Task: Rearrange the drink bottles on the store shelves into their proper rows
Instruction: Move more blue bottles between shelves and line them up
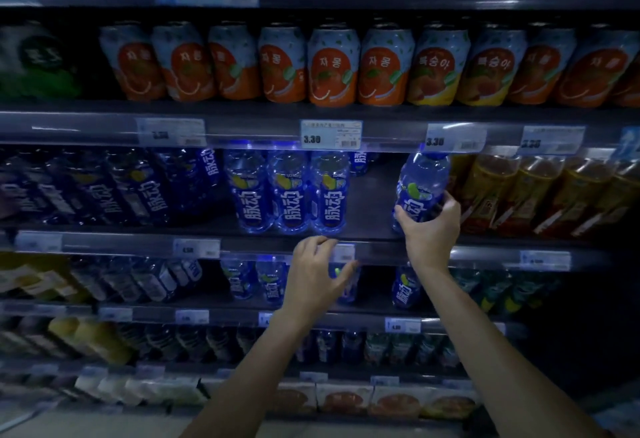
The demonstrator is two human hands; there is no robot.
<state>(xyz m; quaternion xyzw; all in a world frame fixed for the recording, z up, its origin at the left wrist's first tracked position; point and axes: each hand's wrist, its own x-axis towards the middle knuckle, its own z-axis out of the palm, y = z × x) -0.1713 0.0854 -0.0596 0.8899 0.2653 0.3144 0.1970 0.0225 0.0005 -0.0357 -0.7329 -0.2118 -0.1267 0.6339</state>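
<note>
Right hand [429, 226] gripping tilted blue bottle [424, 188], white-lettered label

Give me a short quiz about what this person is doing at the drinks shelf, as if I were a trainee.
1. True or false: the right hand grips a blue bottle.
2. What stands directly right of that bottle? A green cans; B amber bottles; C milk cartons.
3. Fill in: the left hand holds ____.
Key: 1 true; 2 B; 3 nothing.
</note>
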